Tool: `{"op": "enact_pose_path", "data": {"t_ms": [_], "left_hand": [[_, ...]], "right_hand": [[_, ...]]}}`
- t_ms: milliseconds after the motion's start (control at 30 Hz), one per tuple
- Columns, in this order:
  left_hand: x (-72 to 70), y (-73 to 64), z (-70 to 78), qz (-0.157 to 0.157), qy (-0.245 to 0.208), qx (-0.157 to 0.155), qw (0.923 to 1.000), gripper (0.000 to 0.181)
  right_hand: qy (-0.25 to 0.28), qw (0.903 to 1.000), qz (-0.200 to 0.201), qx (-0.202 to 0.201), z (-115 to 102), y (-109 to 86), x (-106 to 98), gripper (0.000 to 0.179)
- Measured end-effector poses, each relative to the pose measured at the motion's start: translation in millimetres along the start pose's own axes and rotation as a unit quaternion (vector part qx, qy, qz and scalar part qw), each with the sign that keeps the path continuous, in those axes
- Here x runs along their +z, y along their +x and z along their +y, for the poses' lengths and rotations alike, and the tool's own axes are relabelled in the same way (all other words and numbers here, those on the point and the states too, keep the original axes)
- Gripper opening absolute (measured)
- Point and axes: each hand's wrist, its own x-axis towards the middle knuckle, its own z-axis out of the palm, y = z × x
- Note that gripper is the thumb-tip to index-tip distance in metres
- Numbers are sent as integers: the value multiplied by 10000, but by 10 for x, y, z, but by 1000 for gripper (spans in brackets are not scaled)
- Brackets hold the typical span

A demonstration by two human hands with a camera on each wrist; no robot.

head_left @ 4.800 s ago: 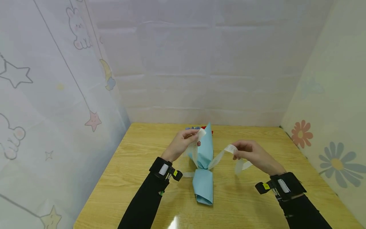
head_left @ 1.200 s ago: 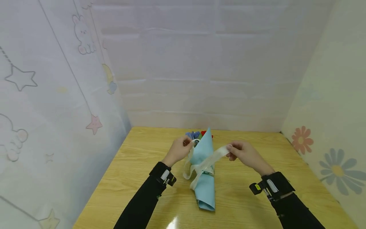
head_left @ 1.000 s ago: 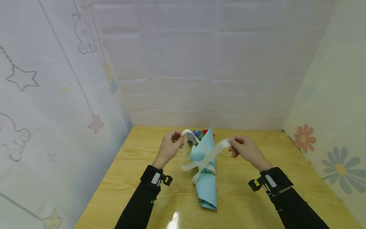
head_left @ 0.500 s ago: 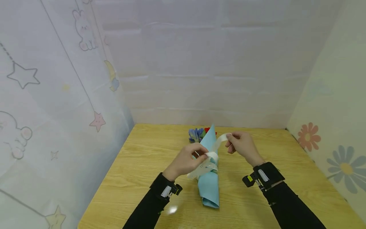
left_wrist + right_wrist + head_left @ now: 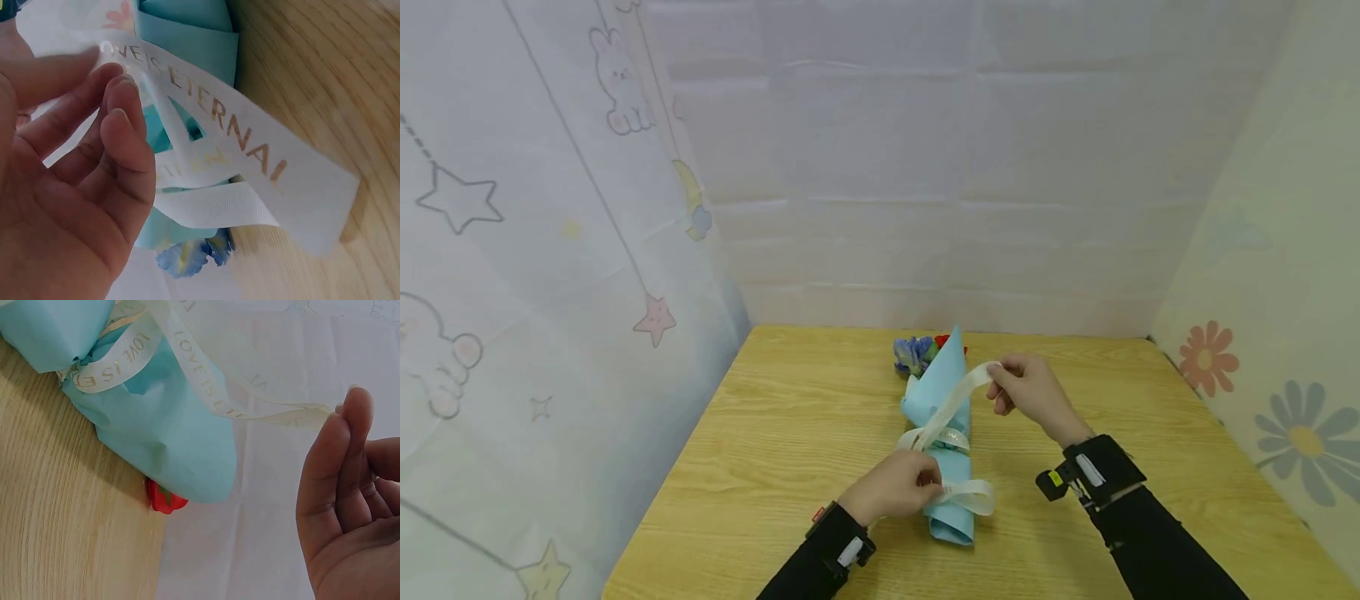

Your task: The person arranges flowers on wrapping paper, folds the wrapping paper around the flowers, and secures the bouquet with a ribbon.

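A bouquet in light blue wrapping paper [image 5: 934, 398] lies on the table, pinched in at its waist. White ribbon [image 5: 951, 410] with gold "LOVE IS ETERNAL" lettering circles that waist. My left hand [image 5: 898, 485], low over the paper's bottom end, pinches one length of ribbon, which bends into a loop [image 5: 973, 497] on its right. Higher up and to the right, my right hand [image 5: 1033, 396] pinches the other length between thumb and fingers, drawn up from the waist. In the left wrist view, a wide ribbon tail [image 5: 312, 200] hangs past the left hand [image 5: 81, 169].
A blue flower [image 5: 913, 354] and a red rose [image 5: 165, 497] peek from the paper's top end. The wooden table [image 5: 775, 417] stands against a pale back sheet [image 5: 865, 208], with printed cloths on both sides.
My left hand first swung out to the upper left, then crossed the bouquet and came down toward its bottom end with the ribbon. The right hand kept its pinch and shifted only slightly.
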Motion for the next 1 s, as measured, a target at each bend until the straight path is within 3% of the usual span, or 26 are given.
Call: {"op": "enact_pose_path", "data": {"t_ms": [133,233,300,433,500,600,767,867,933,1000], "left_hand": [[47,65,107,-30,518,-44,9986,10],[145,129,165,-217,998,-150,9947,22],[216,152,183,-359,1264,-165,9912,17],[262,163,188,-401,1215,-86,9917,7],[209,158,201,-218,1002,39,9947,9],[77,166,249,298,653,308,9969,10],[-26,293,381,1269,31,658,9897,9],[71,476,481,1666,-960,612,9794,10],[173,621,545,1808,-1795,448,9660,10],[274,755,598,1739,-2501,219,9522,15]], "right_hand": [[38,10000,-4,-31,6,7,21,32],[83,9999,-58,-38,4,11,43,33],[95,9999,-69,-8,12,5,53,34],[118,9999,-62,19,13,-13,48,35],[127,9999,-60,0,5,-19,34,35],[108,9999,-45,-44,-24,-24,6,36],[-9,9998,-40,-173,-120,11,-22,37],[-95,9996,-32,-270,-204,23,-33,36],[-174,9994,-19,-297,-257,15,-36,37],[-230,9993,-23,-304,-302,-4,-37,37]]}}
